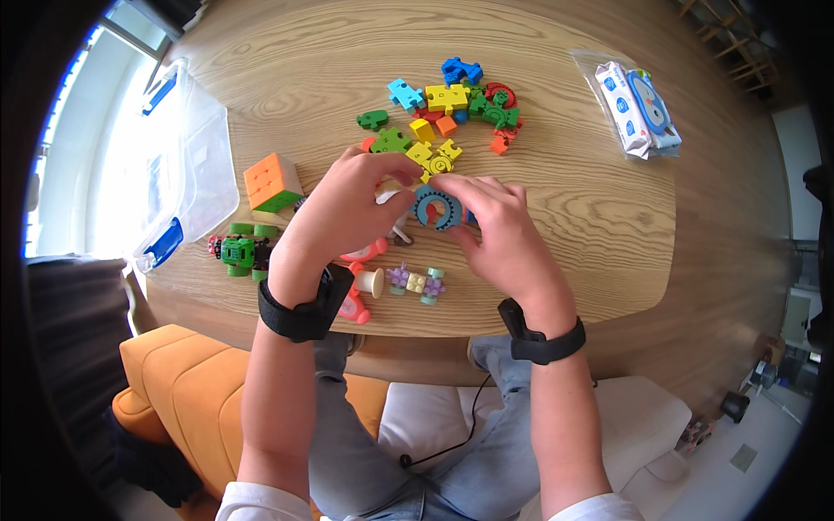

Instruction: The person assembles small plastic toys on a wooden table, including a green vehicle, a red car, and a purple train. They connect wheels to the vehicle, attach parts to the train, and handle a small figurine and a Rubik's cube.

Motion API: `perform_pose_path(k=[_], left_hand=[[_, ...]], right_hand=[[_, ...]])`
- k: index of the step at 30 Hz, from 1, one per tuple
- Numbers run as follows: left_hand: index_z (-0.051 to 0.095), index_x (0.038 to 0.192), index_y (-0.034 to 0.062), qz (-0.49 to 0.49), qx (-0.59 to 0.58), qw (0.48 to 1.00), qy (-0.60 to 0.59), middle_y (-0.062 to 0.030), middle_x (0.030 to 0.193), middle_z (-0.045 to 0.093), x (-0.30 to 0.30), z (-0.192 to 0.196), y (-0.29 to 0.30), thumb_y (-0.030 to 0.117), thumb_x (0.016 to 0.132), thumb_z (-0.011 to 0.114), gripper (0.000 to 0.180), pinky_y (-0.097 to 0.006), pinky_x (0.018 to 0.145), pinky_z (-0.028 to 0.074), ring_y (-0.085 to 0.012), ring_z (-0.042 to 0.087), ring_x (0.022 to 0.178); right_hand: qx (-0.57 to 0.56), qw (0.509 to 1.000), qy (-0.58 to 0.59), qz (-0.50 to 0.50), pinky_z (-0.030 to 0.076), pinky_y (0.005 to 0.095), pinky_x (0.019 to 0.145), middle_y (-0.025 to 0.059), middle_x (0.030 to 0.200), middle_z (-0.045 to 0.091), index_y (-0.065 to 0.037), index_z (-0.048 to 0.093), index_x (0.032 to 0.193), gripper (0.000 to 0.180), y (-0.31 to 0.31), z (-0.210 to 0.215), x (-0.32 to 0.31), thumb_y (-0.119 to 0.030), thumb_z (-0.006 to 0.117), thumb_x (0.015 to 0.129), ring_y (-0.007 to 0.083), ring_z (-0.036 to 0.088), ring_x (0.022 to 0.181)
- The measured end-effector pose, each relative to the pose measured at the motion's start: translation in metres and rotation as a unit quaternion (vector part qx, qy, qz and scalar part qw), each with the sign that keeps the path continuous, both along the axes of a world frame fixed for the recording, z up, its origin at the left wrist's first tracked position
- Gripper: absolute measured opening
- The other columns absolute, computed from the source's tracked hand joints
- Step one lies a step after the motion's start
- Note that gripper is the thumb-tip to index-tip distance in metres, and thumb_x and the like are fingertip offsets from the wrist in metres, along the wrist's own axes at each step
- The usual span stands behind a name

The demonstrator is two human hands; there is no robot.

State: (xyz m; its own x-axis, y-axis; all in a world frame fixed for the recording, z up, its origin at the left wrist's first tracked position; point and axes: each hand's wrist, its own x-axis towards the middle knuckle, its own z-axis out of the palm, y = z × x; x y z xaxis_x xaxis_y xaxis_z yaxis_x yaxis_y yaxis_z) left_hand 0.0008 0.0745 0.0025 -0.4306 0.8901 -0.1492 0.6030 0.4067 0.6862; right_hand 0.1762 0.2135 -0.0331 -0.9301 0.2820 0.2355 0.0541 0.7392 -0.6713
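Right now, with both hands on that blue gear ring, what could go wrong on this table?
1. The blue ring is pinched only by fingertips of the left hand and right hand; it might slip from that grip.
2. The left wrist lies over the pink toy and white peg near the table edge; a nudge could drop them.
3. A reach forward could scatter the puzzle pile.

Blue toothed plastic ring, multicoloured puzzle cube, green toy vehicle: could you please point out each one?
Blue toothed plastic ring (426, 208), head view, on its left arc between the hands.
Multicoloured puzzle cube (271, 178), head view, on its orange top face.
Green toy vehicle (236, 252), head view, on its green body.
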Motion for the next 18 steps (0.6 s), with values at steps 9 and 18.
perform_pose_path(k=[9, 18], left_hand=[[0.076, 0.117, 0.006, -0.003, 0.013, 0.999, 0.047, -0.0112, 0.107, 0.078, 0.0004, -0.0115, -0.0067, 0.011, 0.091, 0.072, 0.027, -0.042, 0.101, 0.052, -0.0321, 0.068, 0.109], [0.077, 0.112, 0.0035, -0.023, 0.012, 0.999, 0.041, -0.0134, 0.104, 0.079, -0.0018, -0.0104, -0.0041, 0.011, 0.09, 0.073, 0.023, -0.042, 0.098, 0.054, -0.0331, 0.071, 0.104]], right_hand=[[0.026, 1.0, -0.014, 0.006, 0.041, 0.0409, 0.096, 0.0043, 0.13, 0.073, -0.011, 0.067, 0.133, 0.06, -0.005, -0.0004, -0.0046, 0.013, 0.072, 0.079, 0.0239, 0.064, 0.121], [0.036, 0.999, -0.009, 0.013, 0.039, 0.0408, 0.093, 0.0062, 0.129, 0.073, -0.007, 0.067, 0.132, 0.06, -0.004, -0.0053, -0.0064, 0.017, 0.066, 0.078, 0.0222, 0.064, 0.121]])
